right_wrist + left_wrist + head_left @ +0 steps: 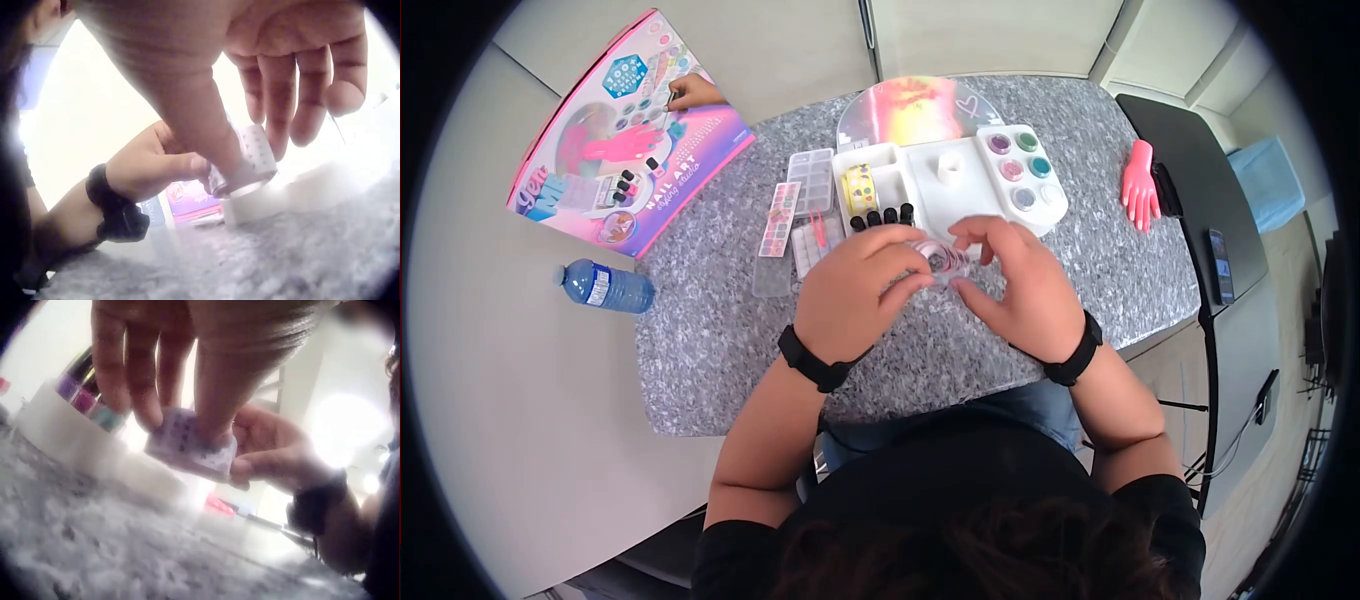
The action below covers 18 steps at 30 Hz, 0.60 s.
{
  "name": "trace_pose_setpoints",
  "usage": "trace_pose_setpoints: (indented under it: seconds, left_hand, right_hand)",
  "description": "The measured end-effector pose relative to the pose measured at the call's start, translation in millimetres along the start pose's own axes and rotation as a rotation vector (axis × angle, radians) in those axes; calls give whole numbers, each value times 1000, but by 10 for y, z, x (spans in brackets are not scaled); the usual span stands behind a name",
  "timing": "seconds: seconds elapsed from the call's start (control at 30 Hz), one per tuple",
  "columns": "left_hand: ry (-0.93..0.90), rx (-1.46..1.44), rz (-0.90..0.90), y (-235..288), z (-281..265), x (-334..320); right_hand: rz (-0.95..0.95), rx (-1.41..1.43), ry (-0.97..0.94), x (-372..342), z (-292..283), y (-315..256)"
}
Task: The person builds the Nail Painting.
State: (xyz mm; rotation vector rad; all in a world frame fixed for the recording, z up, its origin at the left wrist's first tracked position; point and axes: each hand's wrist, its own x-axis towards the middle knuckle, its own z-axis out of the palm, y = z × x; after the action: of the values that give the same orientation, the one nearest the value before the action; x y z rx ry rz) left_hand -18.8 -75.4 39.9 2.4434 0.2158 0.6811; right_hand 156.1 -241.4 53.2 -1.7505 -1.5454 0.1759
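Both hands meet over the near side of the table, around a small roll of pale, dotted tape (945,258). My left hand (850,285) pinches the roll's left side between thumb and fingers. On the right side, my right hand (1032,290) has its thumb and index finger on the roll, with the other fingers lifted away. Small printed marks cover the tape's outer band (181,439) in the left wrist view. Seen from the right wrist, the roll (259,153) sits against the thumb, which hides part of it.
Beyond the hands stands a white tray (935,200) with a yellow patterned roll (859,188), black-capped bottles (890,214) and glitter pots (1012,170). A sticker sheet (780,218) and clear cases (809,180) lie left. Farther out are a water bottle (605,286), box (635,140) and pink model hand (1140,190).
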Motion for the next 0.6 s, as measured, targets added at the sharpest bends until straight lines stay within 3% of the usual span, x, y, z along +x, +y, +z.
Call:
trace_pose_setpoints:
  seconds: [0.17,0.23,0.3,0.6]
  left_hand:
    - [346,-101,-30,-23,-95,38]
    - [385,-91,-17,-60,-138,46]
    - [459,-384,-116,-129,-103,34]
    - [473,-707,-208,-295,-47,21]
  right_hand:
    - [-102,192,70,440,-44,-122]
    - [-257,162,78,623,-61,-130]
    - [-285,158,57,772,-87,-150]
    - [-246,107,-119,1180,-125,-161]
